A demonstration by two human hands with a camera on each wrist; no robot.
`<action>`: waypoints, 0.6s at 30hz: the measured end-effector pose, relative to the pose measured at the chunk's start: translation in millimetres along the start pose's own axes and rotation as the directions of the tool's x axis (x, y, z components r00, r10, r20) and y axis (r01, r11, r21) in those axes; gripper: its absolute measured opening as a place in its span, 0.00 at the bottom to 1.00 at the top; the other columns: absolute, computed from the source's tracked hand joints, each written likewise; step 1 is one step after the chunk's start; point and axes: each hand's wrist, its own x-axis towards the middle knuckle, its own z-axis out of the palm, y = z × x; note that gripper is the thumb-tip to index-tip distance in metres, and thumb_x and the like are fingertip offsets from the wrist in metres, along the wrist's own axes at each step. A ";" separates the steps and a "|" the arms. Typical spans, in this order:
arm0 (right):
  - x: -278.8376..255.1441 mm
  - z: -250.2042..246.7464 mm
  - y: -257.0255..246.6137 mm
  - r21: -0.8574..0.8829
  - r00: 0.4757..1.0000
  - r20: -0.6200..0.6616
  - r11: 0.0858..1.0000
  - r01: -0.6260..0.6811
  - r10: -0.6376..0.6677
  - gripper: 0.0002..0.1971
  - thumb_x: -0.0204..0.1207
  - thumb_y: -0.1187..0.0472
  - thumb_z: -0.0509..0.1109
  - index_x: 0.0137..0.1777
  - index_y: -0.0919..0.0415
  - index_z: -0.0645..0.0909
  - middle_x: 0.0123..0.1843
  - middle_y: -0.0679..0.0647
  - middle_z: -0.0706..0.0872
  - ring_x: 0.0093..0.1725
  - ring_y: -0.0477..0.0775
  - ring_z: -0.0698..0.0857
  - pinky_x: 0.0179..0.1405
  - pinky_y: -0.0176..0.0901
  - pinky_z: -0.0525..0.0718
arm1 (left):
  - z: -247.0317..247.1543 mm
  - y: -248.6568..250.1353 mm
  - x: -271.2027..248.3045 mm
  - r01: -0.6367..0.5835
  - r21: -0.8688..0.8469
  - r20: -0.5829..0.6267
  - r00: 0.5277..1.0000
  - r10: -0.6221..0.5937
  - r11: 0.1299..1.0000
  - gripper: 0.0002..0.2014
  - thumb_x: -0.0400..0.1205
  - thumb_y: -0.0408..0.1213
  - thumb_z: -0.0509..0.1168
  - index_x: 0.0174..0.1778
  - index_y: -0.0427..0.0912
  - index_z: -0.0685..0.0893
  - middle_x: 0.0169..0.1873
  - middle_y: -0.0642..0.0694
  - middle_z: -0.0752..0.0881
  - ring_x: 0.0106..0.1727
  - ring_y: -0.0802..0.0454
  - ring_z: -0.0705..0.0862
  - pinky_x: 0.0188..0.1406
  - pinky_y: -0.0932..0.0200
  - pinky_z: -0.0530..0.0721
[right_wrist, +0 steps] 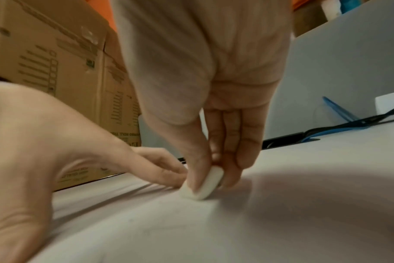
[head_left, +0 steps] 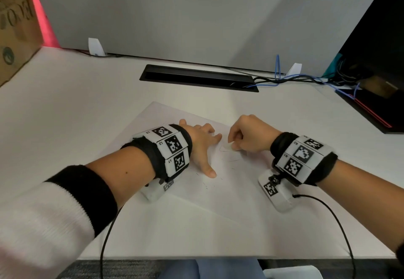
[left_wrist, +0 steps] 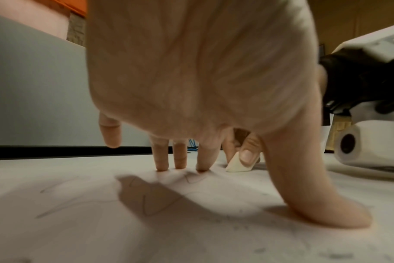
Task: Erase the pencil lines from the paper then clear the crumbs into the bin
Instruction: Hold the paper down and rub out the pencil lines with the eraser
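Observation:
A white sheet of paper (head_left: 192,202) lies on the desk with faint pencil lines (head_left: 231,160) on it. My left hand (head_left: 203,145) rests on the paper with fingers spread and straight, fingertips (left_wrist: 200,167) and thumb pressing down. Just to its right, my right hand (head_left: 247,136) pinches a small white eraser (head_left: 229,146) between thumb and fingers, its lower edge on the paper. The eraser (right_wrist: 205,186) shows close up in the right wrist view, and the eraser (left_wrist: 236,165) also appears beyond my left fingers. Pencil lines (left_wrist: 151,204) and dark crumbs (left_wrist: 259,250) show near my left thumb. No bin is in view.
A cardboard box (head_left: 15,25) stands at the far left. A grey partition (head_left: 196,16) backs the desk, with a black cable slot (head_left: 196,77) in front of it. Cables (head_left: 295,77) and dark equipment (head_left: 371,60) crowd the right. The desk's front edge (head_left: 218,258) is near my body.

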 end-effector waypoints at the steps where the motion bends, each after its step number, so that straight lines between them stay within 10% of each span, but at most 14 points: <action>1: -0.7 0.9 0.3 0.003 1.000 0.007 1.000 -0.004 0.004 0.08 0.69 0.67 0.72 0.48 0.63 0.88 0.30 0.45 0.78 0.34 0.44 0.77 0.32 0.25 0.72 | -0.2 0.3 0.0 0.001 0.006 0.004 1.000 -0.001 1.000 0.53 0.71 0.67 0.66 0.82 0.54 0.40 0.82 0.53 0.43 0.82 0.50 0.50 0.77 0.37 0.45; 18: -20.5 10.8 -11.8 0.015 0.993 0.097 0.998 0.062 -0.063 0.07 0.69 0.67 0.72 0.46 0.62 0.88 0.27 0.38 0.76 0.29 0.39 0.76 0.34 0.25 0.73 | 0.1 0.2 -1.1 0.004 0.017 -0.001 1.000 -0.004 1.000 0.53 0.71 0.67 0.65 0.82 0.55 0.39 0.82 0.54 0.44 0.82 0.51 0.52 0.76 0.38 0.45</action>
